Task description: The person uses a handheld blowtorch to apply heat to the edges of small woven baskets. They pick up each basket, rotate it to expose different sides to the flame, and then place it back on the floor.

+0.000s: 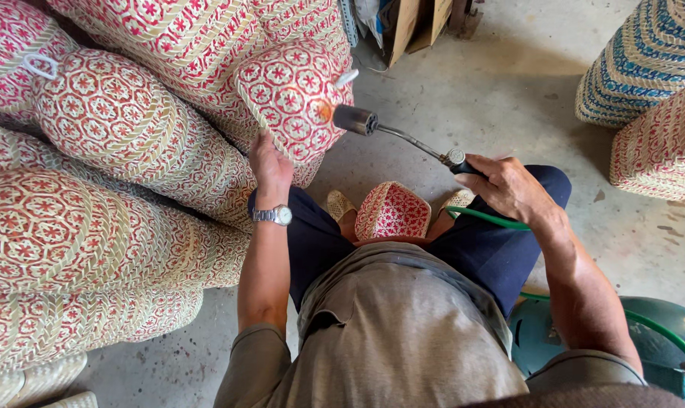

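Note:
My left hand [270,168] holds up a small woven basket [291,97] with a red and cream pattern, gripping its lower edge. My right hand [509,186] grips the handle of a gas torch [400,134]. The torch's dark nozzle points at the basket's right side, where a small orange glow shows. A green hose [488,218] runs from the torch handle down toward a green gas cylinder [548,332] at the lower right. Another small red and cream basket [392,211] rests between my knees.
Stacks of large red and cream woven baskets [93,189] fill the left side. Blue and cream baskets [645,60] and a red one [664,147] stand at the right. Cardboard boxes [418,19] sit at the top. Concrete floor [494,98] lies between.

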